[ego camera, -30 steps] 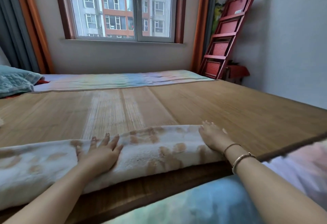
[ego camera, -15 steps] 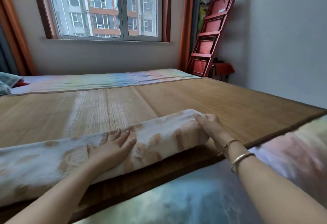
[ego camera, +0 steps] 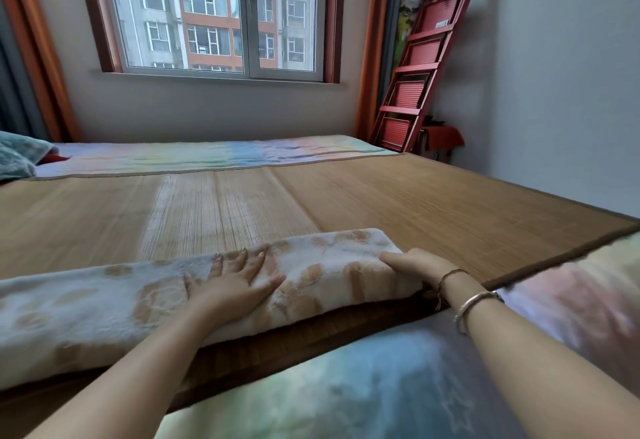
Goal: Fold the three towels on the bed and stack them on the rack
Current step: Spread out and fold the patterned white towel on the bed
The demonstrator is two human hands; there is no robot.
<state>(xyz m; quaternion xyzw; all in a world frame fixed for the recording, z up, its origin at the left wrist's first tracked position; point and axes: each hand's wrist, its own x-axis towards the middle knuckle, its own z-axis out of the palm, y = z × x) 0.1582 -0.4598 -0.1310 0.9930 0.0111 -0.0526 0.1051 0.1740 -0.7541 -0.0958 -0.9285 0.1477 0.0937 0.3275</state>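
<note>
A white towel point(ego camera: 322, 265) with tan patches lies as a long folded strip across the near edge of the bamboo mat point(ego camera: 415, 203) on the bed. My left hand point(ego camera: 235, 279) presses flat on its middle with the fingers spread. My right hand point(ego camera: 414, 263) grips the towel's right end, which sits thick and a little raised off the mat. The strip's left part runs out of view. A red rack point(ego camera: 422, 68) leans in the far right corner by the wall.
A teal cloth point(ego camera: 17, 156) lies at the far left of the bed. A pastel sheet point(ego camera: 207, 156) covers the bed's far side and near edge. A small red stool point(ego camera: 445, 137) stands below the rack. A window fills the far wall.
My right hand went from lying flat on the towel's end to gripping and raising it. My left hand slid right along the strip. The view shifted slightly.
</note>
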